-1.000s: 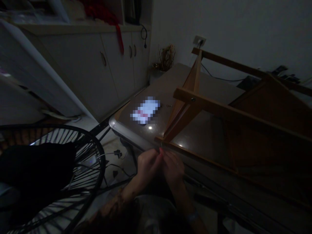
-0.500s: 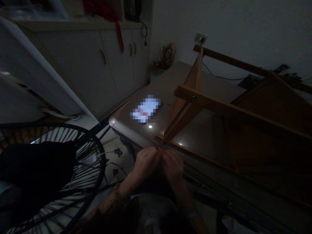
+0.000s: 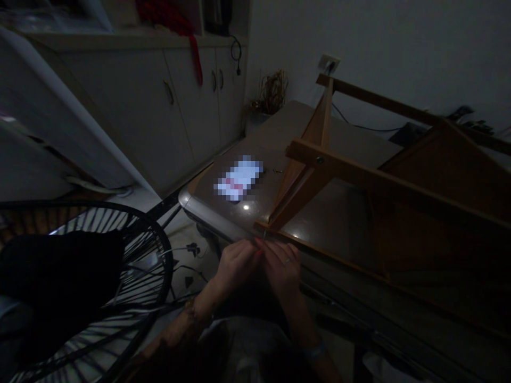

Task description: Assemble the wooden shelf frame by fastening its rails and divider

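My left hand (image 3: 237,265) and my right hand (image 3: 282,266) meet at the table's near edge, both closed with fingertips pressed close together. A thin metal rod (image 3: 265,232) rises from between them to the near corner of a wooden furniture frame (image 3: 351,173); whether it is a bolt or a tool I cannot tell. What the fingers pinch is mostly hidden in the dark. The frame lies on its side on a brown table (image 3: 223,215), and a round metal fastener (image 3: 319,160) shows in its upper rail.
Left of the frame lie a lit phone (image 3: 241,178), its screen blurred, and small metal pieces (image 3: 277,171). A black corded chair (image 3: 165,255) with dark cloth stands at the left. Cables (image 3: 194,248) trail on the floor. Cabinets (image 3: 143,106) line the back.
The fingers of my right hand have shifted slightly up and left over the left fingertips. The frame, phone and small metal pieces stay put.
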`<action>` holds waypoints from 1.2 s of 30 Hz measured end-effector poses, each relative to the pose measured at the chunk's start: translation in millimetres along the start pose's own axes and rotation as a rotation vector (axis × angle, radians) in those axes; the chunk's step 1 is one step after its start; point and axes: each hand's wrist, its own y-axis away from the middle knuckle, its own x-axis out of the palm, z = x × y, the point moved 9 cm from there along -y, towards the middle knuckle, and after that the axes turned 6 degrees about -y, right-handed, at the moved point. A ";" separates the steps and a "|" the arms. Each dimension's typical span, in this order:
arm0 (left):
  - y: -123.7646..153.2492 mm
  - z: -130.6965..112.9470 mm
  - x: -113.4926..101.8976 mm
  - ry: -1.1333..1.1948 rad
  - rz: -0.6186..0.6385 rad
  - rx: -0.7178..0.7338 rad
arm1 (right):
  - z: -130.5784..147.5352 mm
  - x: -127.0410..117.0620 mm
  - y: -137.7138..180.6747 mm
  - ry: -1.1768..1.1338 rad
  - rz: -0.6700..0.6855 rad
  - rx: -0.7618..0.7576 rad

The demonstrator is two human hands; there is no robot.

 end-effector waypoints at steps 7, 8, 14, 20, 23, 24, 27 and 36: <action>-5.6 -4.6 -1.9 -0.016 -0.013 0.018 | 0.3 -2.2 -1.2 -0.017 -0.045 0.001; -6.5 -5.5 -2.2 -0.023 -0.017 0.020 | -0.1 -2.1 -1.0 -0.025 -0.051 0.004; -3.8 -4.7 -0.7 -0.016 -0.035 0.061 | -2.9 0.5 0.5 -0.055 -0.062 0.014; 12.2 -2.5 -9.0 0.015 -0.212 0.234 | -3.6 0.6 -3.2 -0.089 -0.077 0.034; 15.2 -2.4 -8.3 0.033 -0.193 0.281 | -4.4 -0.6 -4.5 -0.118 -0.080 0.050; 14.9 -3.7 -9.5 0.042 -0.181 0.293 | -5.0 -0.4 -4.8 -0.126 -0.070 0.057; 10.5 -9.5 -14.1 0.055 -0.106 0.302 | -6.9 1.2 -5.7 -0.142 -0.015 0.076; 11.8 -9.5 -12.4 0.005 -0.016 0.347 | -7.8 -0.8 -8.3 -0.142 0.001 0.037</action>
